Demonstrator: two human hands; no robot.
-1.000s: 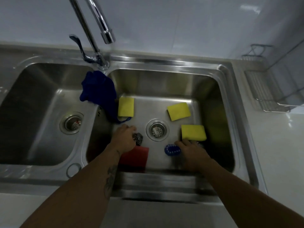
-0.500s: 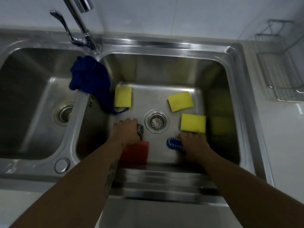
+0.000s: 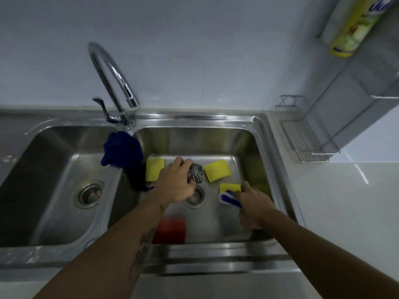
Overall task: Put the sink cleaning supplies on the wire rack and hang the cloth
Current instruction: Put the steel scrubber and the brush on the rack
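My left hand (image 3: 176, 184) grips a ball of steel wool (image 3: 195, 173), lifted above the drain of the right sink basin (image 3: 194, 134). My right hand (image 3: 253, 203) holds a blue and white scrub brush (image 3: 228, 198) just above the basin floor. Three yellow sponges lie in the basin: one at the left (image 3: 153, 172), one in the middle (image 3: 217, 170), one (image 3: 230, 187) partly behind the brush. A red sponge (image 3: 171, 230) lies near the front wall. A dark blue cloth (image 3: 123, 153) hangs over the divider between the basins. The wire rack (image 3: 302, 137) stands on the counter to the right.
A curved chrome faucet (image 3: 112, 80) rises behind the divider. The left basin (image 3: 54, 169) has a drain strainer (image 3: 88, 194). A yellow bottle (image 3: 354, 24) sits high on the right wall. White countertop (image 3: 349, 201) extends to the right of the sink.
Both hands have risen from the basin floor, the left lifting the steel wool and the right lifting the blue brush. The view has tilted upward, showing more wall and the rack.
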